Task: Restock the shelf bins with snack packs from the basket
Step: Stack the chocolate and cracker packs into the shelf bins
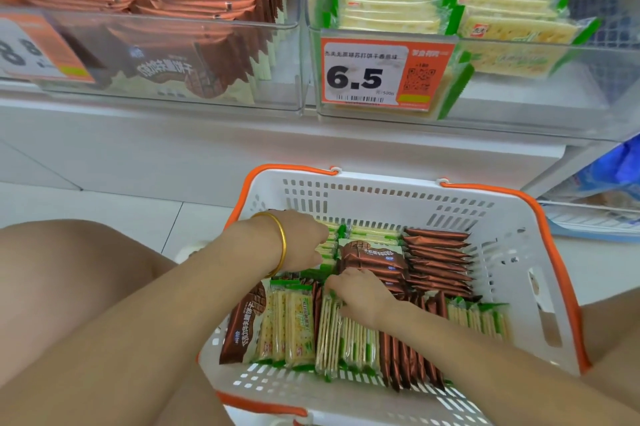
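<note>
Shop floor: pale tiles (138, 204) carry the white basket (519, 252), set between the knees and just below the shelf, I judge to keep each lift short.
Left bin (284, 55): clear plastic, holding upright rows of brown wafer packs with room left at the front.
Right bin (588, 79): holds green-edged cracker packs behind the 6.5 price tag (374, 76), and its front is also part bare.
Basket stock: soda cracker packs (346, 339) and chocolate wafer packs (436, 259) stand on edge in mixed rows, so they need sorting by kind before lifting.
Left grip (304, 242): gold bangle (280, 242) at the wrist. Thumb and fingers sit either side of a short row of soda cracker packs at the far left, pinching them as a bunch.
Right grip (360, 294): fingers are curled over the tops of nearer cracker packs. The tips and thumb are hidden, so I cannot tell whether it clamps or only steadies.
Step, my judgement: gathering crackers for the right bin.
</note>
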Demonstrator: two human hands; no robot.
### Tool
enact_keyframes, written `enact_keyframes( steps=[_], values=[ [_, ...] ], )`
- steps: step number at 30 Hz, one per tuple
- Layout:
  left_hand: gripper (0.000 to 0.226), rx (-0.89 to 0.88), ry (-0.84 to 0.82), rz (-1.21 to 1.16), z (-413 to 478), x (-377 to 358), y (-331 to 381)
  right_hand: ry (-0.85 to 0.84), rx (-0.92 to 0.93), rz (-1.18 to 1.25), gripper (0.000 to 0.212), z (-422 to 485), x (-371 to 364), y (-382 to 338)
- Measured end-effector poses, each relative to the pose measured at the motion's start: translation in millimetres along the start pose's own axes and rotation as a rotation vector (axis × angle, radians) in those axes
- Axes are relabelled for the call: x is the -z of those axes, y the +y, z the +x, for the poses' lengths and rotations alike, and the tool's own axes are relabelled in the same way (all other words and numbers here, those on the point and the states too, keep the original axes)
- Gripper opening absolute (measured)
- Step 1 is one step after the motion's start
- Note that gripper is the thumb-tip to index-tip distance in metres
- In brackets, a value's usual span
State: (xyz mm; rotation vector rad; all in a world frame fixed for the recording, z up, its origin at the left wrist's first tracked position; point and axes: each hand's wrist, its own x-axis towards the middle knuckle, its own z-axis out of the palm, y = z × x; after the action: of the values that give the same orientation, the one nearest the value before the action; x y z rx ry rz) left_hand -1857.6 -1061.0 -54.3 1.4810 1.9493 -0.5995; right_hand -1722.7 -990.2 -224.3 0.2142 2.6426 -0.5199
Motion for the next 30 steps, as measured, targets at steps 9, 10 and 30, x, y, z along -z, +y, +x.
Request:
enact_keyframes(
  steps=[9, 10, 30],
  values=[
    [0.045, -0.052, 0.016, -0.089, -2, 1, 2, 0.003, 0.098, 0.236, 0.007, -10, 43, 12],
    [0.046, -0.070, 0.019, -0.119, -3, 2, 3, 0.013, 0.074, 0.275, 0.009, -14, 60, 16],
    [0.017, -0.269, 0.644, -0.449, -99, 95, 14, 0.600, -0.020, 0.633, 0.016, -165, 246, -9]
  ],
)
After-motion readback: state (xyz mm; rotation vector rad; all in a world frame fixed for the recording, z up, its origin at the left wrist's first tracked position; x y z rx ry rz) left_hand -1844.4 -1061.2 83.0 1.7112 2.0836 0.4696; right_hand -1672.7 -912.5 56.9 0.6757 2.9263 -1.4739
